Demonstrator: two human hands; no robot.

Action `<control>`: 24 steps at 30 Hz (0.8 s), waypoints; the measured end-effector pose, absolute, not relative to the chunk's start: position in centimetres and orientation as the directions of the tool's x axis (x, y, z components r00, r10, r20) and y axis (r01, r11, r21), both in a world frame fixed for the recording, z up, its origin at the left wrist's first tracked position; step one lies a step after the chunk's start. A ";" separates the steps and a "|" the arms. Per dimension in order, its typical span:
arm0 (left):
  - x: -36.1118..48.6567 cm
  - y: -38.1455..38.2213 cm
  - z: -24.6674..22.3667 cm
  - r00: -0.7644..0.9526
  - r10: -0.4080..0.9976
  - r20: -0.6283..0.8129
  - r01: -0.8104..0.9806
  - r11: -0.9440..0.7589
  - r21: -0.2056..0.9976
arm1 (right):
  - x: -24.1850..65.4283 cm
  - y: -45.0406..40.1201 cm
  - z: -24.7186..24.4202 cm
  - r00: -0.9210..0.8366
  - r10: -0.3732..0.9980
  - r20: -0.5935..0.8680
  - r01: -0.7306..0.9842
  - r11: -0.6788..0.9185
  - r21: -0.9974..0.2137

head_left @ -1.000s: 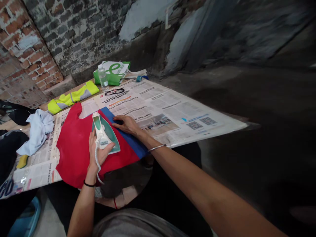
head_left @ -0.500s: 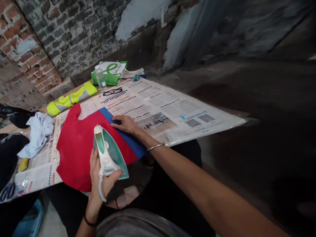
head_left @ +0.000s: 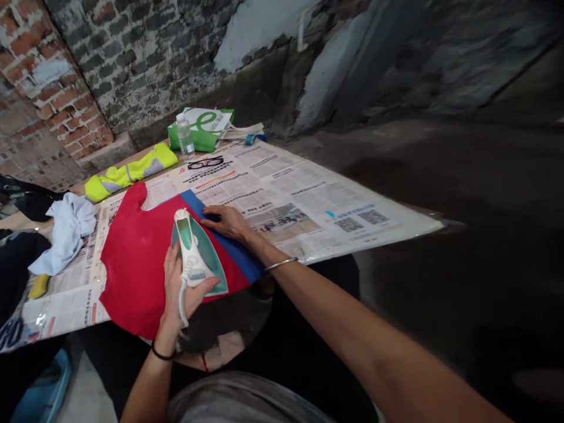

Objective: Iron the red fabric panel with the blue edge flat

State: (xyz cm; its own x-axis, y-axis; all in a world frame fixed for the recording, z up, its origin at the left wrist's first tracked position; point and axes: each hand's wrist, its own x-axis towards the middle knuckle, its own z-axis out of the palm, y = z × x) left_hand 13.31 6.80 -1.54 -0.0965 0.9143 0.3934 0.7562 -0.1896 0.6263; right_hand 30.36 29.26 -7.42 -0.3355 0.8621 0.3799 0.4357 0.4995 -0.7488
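Note:
A red cloth piece (head_left: 134,252), shaped like part of a garment, lies flat with a blue band (head_left: 189,202) along its right side. My left hand (head_left: 187,296) is wrapped round the handle of a white and green iron (head_left: 203,254). The iron rests on the red cloth, close to the blue band, its tip pointing away from me. The cord runs down past my left wrist. My right hand (head_left: 229,224) lies on the blue band with fingers stretched out, just right of the iron's tip. The hand covers part of the band.
Newspaper under clear plastic (head_left: 308,194) covers the table. At the back are a yellow vest (head_left: 132,170), a bottle (head_left: 185,141), glasses (head_left: 205,163), a green bag (head_left: 205,132) and tape (head_left: 252,139). Left lie a pale cloth (head_left: 68,229), a sponge (head_left: 39,286) and scissors (head_left: 11,335).
My left hand has pushed the iron a little away from me along the red cloth. The right hand stays on the blue band. The view has shifted slightly.

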 end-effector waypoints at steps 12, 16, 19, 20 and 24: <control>13.0 10.1 -0.4 -0.086 0.882 0.464 0.789 -0.224 0.572 | 30.2 28.8 -6.5 -0.328 0.869 0.370 0.441 0.487 -0.754; 12.7 7.3 -0.7 -0.119 0.893 0.433 0.795 -0.176 0.581 | 30.2 28.9 -6.4 -0.327 0.867 0.376 0.441 0.492 -0.751; 12.2 4.6 -1.2 -0.114 0.903 0.413 0.804 -0.160 0.572 | 30.2 28.9 -6.3 -0.326 0.865 0.382 0.428 0.495 -0.756; 12.0 3.8 -1.3 -0.109 0.904 0.413 0.808 -0.161 0.566 | 30.1 28.9 -6.3 -0.326 0.864 0.383 0.426 0.496 -0.757; 11.3 1.5 -1.7 -0.075 0.894 0.441 0.825 -0.193 0.531 | 30.2 28.8 -6.2 -0.330 0.859 0.392 0.422 0.506 -0.752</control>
